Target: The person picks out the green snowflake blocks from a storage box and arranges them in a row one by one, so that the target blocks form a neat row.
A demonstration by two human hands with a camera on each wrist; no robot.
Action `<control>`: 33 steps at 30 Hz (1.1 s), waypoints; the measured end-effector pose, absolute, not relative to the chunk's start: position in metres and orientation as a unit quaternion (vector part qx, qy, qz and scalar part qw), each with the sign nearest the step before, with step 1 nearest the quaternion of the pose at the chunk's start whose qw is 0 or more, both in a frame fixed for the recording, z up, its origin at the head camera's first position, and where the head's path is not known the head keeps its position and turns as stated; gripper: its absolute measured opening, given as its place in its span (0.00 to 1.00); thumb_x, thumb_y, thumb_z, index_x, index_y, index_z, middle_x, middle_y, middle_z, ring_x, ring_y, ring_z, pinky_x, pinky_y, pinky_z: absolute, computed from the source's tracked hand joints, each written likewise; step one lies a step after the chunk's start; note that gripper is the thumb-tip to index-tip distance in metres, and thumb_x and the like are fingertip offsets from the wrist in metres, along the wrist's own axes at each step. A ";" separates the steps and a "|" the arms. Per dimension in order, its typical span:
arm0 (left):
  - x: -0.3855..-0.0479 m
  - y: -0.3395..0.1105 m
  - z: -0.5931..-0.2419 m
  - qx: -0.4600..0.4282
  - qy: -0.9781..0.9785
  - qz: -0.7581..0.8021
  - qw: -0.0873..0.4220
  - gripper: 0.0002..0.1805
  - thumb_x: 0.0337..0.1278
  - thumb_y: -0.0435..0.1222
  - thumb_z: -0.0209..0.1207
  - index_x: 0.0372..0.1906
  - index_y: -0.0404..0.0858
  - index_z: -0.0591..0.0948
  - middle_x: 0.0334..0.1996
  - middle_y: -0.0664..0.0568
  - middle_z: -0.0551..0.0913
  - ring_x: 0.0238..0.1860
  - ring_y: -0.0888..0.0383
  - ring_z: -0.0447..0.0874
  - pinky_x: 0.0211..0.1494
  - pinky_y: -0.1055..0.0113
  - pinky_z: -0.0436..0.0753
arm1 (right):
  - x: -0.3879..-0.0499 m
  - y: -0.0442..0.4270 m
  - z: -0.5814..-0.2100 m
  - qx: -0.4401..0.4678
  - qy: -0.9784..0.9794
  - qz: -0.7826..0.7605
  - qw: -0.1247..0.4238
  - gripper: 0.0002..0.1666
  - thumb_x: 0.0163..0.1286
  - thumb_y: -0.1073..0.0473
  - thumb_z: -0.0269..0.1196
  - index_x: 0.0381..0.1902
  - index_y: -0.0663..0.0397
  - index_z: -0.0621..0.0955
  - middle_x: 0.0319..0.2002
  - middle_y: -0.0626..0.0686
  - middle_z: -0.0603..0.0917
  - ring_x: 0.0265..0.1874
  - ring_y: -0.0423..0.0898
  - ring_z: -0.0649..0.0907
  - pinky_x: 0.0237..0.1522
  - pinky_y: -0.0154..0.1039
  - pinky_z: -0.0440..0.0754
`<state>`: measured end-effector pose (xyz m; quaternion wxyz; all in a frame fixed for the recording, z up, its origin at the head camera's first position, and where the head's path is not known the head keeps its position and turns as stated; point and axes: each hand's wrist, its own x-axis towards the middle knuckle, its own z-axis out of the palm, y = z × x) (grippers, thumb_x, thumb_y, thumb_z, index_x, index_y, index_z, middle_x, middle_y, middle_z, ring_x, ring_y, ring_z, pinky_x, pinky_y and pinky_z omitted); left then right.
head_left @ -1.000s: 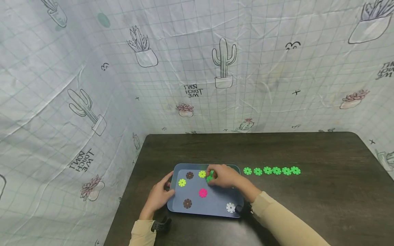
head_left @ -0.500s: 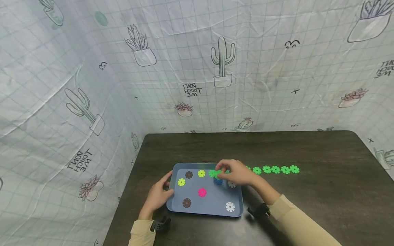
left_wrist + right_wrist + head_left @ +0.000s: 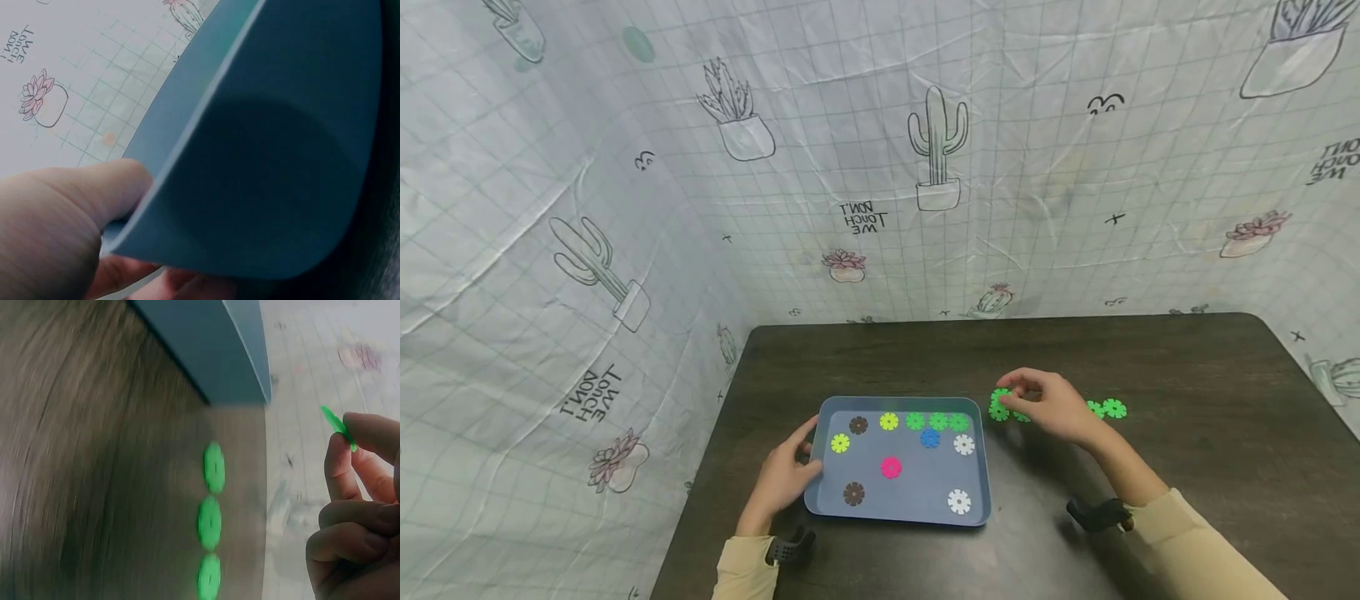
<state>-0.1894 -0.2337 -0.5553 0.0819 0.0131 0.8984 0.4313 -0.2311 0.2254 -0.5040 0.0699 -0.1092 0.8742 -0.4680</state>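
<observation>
My left hand [image 3: 784, 477] grips the left edge of a blue-grey tray [image 3: 910, 500]. In the left wrist view its thumb [image 3: 122, 181] lies over the rim, with fingers below. To the right of the tray, my right hand [image 3: 1054, 406] pinches a green notched disc [image 3: 337, 427] between thumb and fingertips. That disc is held above the table, over the left end of a row of similar green discs [image 3: 1115, 408]. My hand hides the middle of the row in the head view. Inside the tray, three green discs [image 3: 938, 422] lie along the far side.
The tray also holds yellow discs [image 3: 840, 443], brown discs [image 3: 853, 493], a pink disc [image 3: 891, 467], a blue disc [image 3: 930, 439] and white discs [image 3: 959, 501]. A patterned cloth [image 3: 1037, 167] hangs behind the dark wooden table [image 3: 1210, 467].
My right hand has picked up a green disc from the tray and carried it right, out over the row on the table. My left hand stays on the tray edge.
</observation>
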 end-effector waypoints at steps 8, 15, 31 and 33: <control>-0.188 -0.235 -0.557 0.012 0.900 0.428 0.075 0.41 0.55 0.28 0.62 0.77 0.46 0.71 0.40 0.48 0.81 0.17 0.61 0.68 0.23 0.66 0.70 | -0.220 0.286 -0.506 -0.065 0.896 -0.438 0.017 0.20 0.76 0.51 0.65 0.57 0.56 0.83 0.40 0.55 0.84 0.40 0.48 0.82 0.33 0.41 0.76; -0.187 -0.235 -0.559 0.018 0.896 0.438 0.075 0.41 0.55 0.27 0.62 0.77 0.45 0.70 0.40 0.47 0.82 0.17 0.61 0.71 0.23 0.66 0.72 | -0.210 0.336 -0.512 -0.005 0.917 -0.399 0.002 0.26 0.78 0.45 0.61 0.62 0.58 0.81 0.51 0.63 0.83 0.47 0.46 0.79 0.36 0.43 0.78; -0.189 -0.234 -0.557 0.019 0.900 0.429 0.076 0.41 0.55 0.26 0.63 0.77 0.45 0.71 0.40 0.46 0.82 0.17 0.61 0.70 0.23 0.66 0.72 | -0.194 0.395 -0.552 0.097 0.938 -0.333 0.011 0.32 0.78 0.42 0.58 0.61 0.65 0.79 0.49 0.72 0.82 0.43 0.69 0.82 0.34 0.57 0.76; -0.189 -0.234 -0.556 0.016 0.899 0.431 0.078 0.41 0.55 0.26 0.62 0.77 0.46 0.70 0.40 0.46 0.82 0.17 0.61 0.70 0.24 0.66 0.72 | -0.194 0.398 -0.556 0.100 0.943 -0.318 0.008 0.31 0.78 0.42 0.59 0.60 0.64 0.80 0.48 0.71 0.83 0.41 0.68 0.82 0.33 0.56 0.76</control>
